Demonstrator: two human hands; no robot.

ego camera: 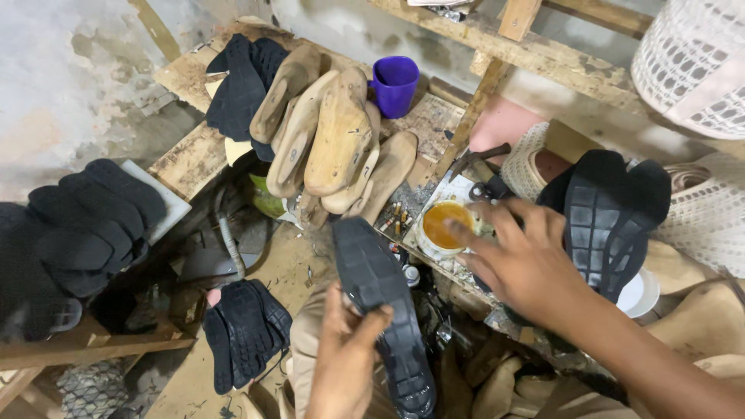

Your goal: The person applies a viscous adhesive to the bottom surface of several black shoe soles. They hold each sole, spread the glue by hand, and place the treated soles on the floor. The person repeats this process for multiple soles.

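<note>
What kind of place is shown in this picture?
Probably a small shoemaking workshop. Wooden shoe lasts lie piled on a rough bench, black soles are stacked nearby, and the left hand holds a black sole beside an open tin of amber glue.

In my left hand (345, 361) I hold a black rubber shoe sole (382, 310), tread side up, ribbed across, running from the middle of the frame down to the bottom edge, its toe end pointing up. My fingers wrap over its left edge near the middle. My right hand (524, 260) reaches to a round tin of amber glue (441, 226), centre-right, lid off, fingertips at its rim.
</note>
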